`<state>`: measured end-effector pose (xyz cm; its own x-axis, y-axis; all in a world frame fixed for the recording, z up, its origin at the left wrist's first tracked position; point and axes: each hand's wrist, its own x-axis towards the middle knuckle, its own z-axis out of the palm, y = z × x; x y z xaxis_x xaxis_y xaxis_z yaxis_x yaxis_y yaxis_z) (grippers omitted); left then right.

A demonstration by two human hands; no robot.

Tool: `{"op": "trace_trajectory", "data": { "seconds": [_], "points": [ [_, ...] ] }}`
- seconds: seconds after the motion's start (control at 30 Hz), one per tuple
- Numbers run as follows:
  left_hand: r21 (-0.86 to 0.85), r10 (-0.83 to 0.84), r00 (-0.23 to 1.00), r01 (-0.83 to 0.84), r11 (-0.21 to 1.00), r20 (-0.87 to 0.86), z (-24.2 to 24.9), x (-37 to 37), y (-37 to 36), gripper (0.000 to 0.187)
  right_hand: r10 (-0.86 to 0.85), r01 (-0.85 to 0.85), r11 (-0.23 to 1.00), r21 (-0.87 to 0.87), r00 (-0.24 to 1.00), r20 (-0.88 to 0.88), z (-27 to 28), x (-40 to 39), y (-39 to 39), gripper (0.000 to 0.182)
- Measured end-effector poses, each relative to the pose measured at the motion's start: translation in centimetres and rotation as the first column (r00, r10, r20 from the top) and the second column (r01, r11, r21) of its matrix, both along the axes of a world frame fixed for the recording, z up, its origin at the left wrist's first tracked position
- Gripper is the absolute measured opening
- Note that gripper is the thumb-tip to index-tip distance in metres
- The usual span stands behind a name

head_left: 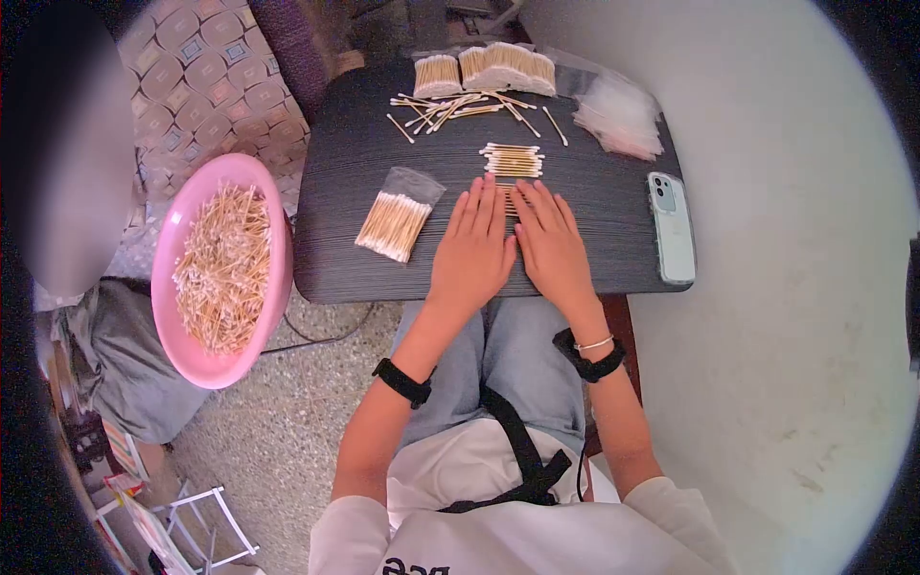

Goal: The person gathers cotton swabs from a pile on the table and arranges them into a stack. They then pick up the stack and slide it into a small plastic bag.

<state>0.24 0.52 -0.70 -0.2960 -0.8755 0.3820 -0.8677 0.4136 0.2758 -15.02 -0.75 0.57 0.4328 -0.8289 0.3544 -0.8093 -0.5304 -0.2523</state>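
Both my hands lie palm down near the front of the dark table (pixel 335 273). My left hand (pixel 472 244) and my right hand (pixel 554 247) rest on either side of a small row of cotton swabs (pixel 511 200), their fingers stretched out and partly covering it. Just beyond my fingertips is another neat row of swabs (pixel 513 160). To the left of my left hand lies a clear bag filled with swabs (pixel 394 226). Loose swabs (pixel 450 110) are scattered farther back.
Filled swab bags (pixel 489 70) line the back edge. Empty clear bags (pixel 620 117) are stacked at the back right, and a phone (pixel 673 230) lies at the right edge. A pink basin (pixel 165 287) of swabs stands left of the table. A white wall (pixel 786 240) is at the right.
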Motion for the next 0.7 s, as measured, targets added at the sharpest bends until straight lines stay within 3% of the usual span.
{"op": "trace_trajectory", "data": {
  "seconds": [0.5, 0.7],
  "points": [
    [0.016, -0.044, 0.998, 0.044, 0.999, -0.046, 0.36, 0.40, 0.07, 0.058, 0.033, -0.032, 0.999, -0.009, 0.997, 0.073, -0.22, 0.01, -0.25, 0.052],
    [-0.007, -0.045, 0.996, 0.044, 0.999, -0.083, -0.24, 0.64, 0.04, 0.047, -0.008, 0.013, 0.999, -0.048, 0.995, 0.099, -0.45, 0.15, 0.07, 0.046]
  ]
}}
